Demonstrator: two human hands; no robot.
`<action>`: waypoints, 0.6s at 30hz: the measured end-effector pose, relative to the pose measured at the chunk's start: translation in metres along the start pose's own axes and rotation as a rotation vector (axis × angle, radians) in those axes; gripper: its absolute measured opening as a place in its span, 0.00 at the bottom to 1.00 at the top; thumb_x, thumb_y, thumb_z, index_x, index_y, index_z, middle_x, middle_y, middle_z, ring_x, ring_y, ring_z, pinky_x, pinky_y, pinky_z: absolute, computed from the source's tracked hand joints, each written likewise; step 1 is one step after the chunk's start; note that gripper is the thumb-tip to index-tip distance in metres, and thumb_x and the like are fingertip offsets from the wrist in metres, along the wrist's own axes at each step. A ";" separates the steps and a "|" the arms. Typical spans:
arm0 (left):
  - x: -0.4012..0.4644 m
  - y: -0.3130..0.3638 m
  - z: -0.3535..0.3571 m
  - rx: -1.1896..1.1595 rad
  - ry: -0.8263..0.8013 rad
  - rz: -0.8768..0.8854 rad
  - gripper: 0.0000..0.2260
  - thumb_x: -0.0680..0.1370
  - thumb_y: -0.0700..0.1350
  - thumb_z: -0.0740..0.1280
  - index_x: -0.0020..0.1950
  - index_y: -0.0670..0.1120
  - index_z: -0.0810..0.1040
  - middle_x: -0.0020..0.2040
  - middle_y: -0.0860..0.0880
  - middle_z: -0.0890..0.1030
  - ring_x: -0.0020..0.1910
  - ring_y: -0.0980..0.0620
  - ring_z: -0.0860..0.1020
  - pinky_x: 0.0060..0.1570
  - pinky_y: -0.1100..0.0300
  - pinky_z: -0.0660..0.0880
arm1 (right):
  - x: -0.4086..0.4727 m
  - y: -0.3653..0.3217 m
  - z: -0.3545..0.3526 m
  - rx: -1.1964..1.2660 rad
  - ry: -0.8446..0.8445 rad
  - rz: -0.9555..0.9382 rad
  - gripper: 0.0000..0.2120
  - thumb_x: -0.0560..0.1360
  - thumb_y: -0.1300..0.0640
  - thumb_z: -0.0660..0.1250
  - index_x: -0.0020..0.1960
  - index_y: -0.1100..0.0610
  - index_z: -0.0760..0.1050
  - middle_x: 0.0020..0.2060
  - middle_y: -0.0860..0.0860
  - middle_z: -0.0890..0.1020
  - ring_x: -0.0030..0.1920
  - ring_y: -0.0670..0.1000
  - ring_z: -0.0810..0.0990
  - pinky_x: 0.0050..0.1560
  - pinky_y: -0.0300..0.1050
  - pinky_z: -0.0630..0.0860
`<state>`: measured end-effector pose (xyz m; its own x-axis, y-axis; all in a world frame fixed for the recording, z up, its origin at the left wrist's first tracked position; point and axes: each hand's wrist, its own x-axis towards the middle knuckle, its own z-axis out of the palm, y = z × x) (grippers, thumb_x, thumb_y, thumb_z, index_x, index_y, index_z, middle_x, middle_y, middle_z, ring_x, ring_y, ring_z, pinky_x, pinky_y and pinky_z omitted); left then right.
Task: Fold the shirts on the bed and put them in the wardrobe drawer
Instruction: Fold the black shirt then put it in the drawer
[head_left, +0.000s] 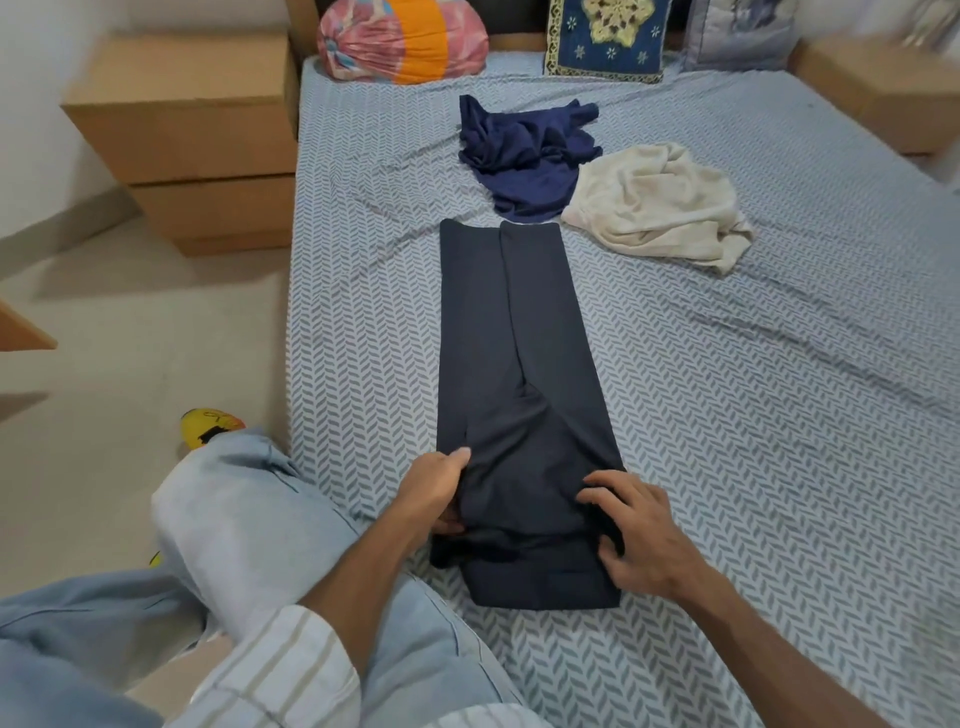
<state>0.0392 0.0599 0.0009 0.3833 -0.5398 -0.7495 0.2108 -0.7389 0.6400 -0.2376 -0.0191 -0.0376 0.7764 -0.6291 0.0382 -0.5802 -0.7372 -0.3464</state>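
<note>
A dark grey shirt (519, 374), folded into a long narrow strip, lies lengthwise on the bed (727, 415), its near end bunched. The left hand (434, 491) pinches that end's left edge; the right hand (636, 530) presses its right side with curled fingers. Beyond the strip's far end lie a crumpled navy shirt (524, 156) and, touching it, a crumpled cream shirt (660, 208).
</note>
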 end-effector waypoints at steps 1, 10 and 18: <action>-0.001 -0.003 -0.002 0.004 -0.032 -0.020 0.15 0.79 0.55 0.68 0.53 0.42 0.76 0.46 0.43 0.80 0.36 0.46 0.80 0.32 0.54 0.81 | -0.002 0.001 0.000 -0.017 -0.001 0.017 0.31 0.61 0.58 0.70 0.64 0.49 0.73 0.66 0.45 0.72 0.68 0.47 0.69 0.59 0.47 0.65; -0.002 -0.020 -0.004 0.083 -0.082 0.066 0.09 0.78 0.37 0.70 0.53 0.44 0.71 0.34 0.44 0.82 0.24 0.50 0.77 0.24 0.61 0.71 | -0.027 0.022 0.005 -0.021 0.219 0.184 0.22 0.66 0.70 0.64 0.58 0.57 0.78 0.51 0.52 0.79 0.49 0.55 0.78 0.52 0.45 0.75; -0.011 -0.029 -0.007 0.344 0.094 0.169 0.04 0.76 0.38 0.68 0.49 0.44 0.75 0.35 0.45 0.82 0.28 0.51 0.78 0.28 0.60 0.75 | -0.046 0.025 0.011 0.021 0.207 0.229 0.23 0.66 0.73 0.72 0.59 0.58 0.79 0.50 0.51 0.79 0.50 0.52 0.75 0.55 0.40 0.72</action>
<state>0.0348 0.0903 -0.0082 0.4706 -0.6378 -0.6097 -0.1701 -0.7436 0.6466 -0.2854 -0.0059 -0.0584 0.5578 -0.8170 0.1460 -0.7276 -0.5660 -0.3876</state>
